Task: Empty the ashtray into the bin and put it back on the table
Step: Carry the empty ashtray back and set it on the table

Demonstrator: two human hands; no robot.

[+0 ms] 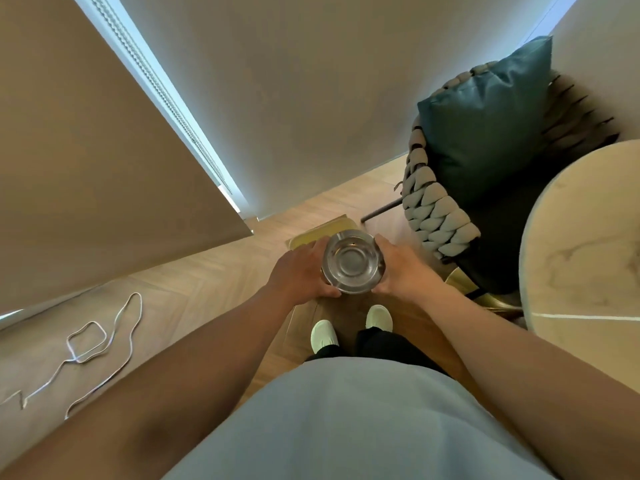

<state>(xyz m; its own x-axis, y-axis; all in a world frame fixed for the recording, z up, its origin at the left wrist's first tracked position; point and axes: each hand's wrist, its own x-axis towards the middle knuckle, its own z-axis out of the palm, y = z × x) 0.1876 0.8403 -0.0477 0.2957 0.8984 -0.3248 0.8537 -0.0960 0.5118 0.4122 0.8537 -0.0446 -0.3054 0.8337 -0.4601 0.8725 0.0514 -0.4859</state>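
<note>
A round clear glass ashtray (352,262) is held level between both hands in front of me, above the floor. My left hand (300,271) grips its left side and my right hand (398,270) grips its right side. Its bowl looks almost bare, with a few dark specks near the left rim. Just beyond and below it stands a yellowish rectangular bin (311,233), largely hidden by the ashtray and my left hand. The round pale marble table (585,244) is at the right edge.
A woven grey chair (436,216) with a teal cushion (485,126) stands at the right beside the table. A white cord (104,337) lies looped on the wooden floor at the left. A blind and wall rise ahead. My feet in pale shoes (323,336) are below the ashtray.
</note>
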